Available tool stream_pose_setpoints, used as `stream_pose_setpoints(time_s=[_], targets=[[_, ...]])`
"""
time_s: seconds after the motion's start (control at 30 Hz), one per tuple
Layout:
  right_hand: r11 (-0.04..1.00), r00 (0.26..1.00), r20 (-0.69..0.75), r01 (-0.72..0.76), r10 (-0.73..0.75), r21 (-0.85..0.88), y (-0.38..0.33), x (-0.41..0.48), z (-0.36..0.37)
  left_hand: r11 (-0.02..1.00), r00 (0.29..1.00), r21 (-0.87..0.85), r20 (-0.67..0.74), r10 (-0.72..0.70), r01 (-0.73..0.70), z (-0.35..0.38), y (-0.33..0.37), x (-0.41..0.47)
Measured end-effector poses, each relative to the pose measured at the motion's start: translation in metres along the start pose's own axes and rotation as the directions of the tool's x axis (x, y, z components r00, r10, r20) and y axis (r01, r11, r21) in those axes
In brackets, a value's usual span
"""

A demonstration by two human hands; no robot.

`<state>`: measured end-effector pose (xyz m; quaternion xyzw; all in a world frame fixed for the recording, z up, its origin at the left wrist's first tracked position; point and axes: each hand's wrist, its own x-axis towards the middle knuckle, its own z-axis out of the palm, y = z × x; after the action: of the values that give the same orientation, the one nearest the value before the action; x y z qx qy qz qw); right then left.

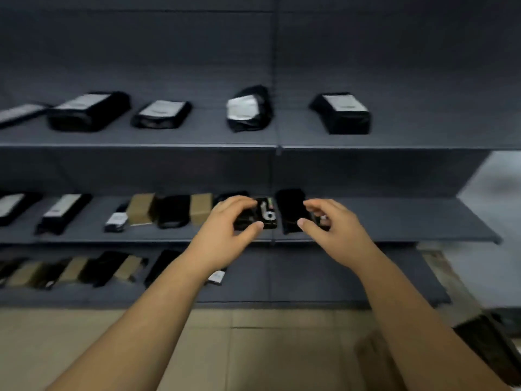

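Small black box (pixel 267 218) sits on the middle shelf (pixel 394 218), close to that shelf's front edge and about mid-length. Left hand (pixel 231 221) grips it, fingers curled over the top and thumb on the near face. The box looks rigid and light, probably glossy, so likely slick; safest hold is across opposite edges. Black packet (pixel 290 210) lies on the same shelf beside the box. Right hand (pixel 332 224) is half-curled at it, thumb at the near end, but blur hides whether it actually grips. The packet looks soft and may sag. Cardboard boxes (pixel 200 210) crowd the shelf's left part; its right part offers sliding room. Overhead clearance looks limited, so draw out low over the front edge.
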<state>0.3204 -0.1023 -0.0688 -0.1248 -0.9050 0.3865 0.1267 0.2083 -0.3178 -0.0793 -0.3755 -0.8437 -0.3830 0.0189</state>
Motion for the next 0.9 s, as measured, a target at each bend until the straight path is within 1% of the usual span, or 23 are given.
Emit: stream_pose_setpoints(time_s=[0.13,0.33,0.4,0.5,0.6,0.67,0.9], targets=[[0.997,0.991,0.111,0.069,-0.072,0.024,-0.072,0.030,0.098,0.992,0.990,0.026,-0.073,-0.120,0.122,-0.079,-0.085,-0.050],[0.995,0.961,0.257,0.097,-0.101,0.029,-0.176,0.068,0.255,0.955,0.947,0.057,-0.159,-0.279,0.291,-0.203,-0.214,-0.119],[0.991,0.952,0.275,0.132,-0.132,0.016,-0.205,0.082,0.299,0.943,0.937,0.075,-0.165,-0.308,0.323,-0.235,-0.251,-0.133],[0.992,0.937,0.326,0.127,-0.127,0.022,-0.236,0.102,0.350,0.926,0.914,0.045,-0.186,-0.362,0.375,-0.270,-0.297,-0.141],[0.993,0.917,0.385,0.115,-0.105,-0.002,-0.247,0.128,0.392,0.913,0.894,-0.001,-0.200,-0.401,0.409,-0.287,-0.340,-0.137],[0.997,0.912,0.405,0.077,-0.071,0.000,-0.243,0.150,0.422,0.905,0.888,-0.008,-0.187,-0.420,0.426,-0.289,-0.375,-0.128],[0.992,0.903,0.419,-0.121,0.094,0.037,-0.196,0.231,0.526,0.871,0.869,-0.028,-0.058,-0.491,0.490,-0.266,-0.498,-0.076]])
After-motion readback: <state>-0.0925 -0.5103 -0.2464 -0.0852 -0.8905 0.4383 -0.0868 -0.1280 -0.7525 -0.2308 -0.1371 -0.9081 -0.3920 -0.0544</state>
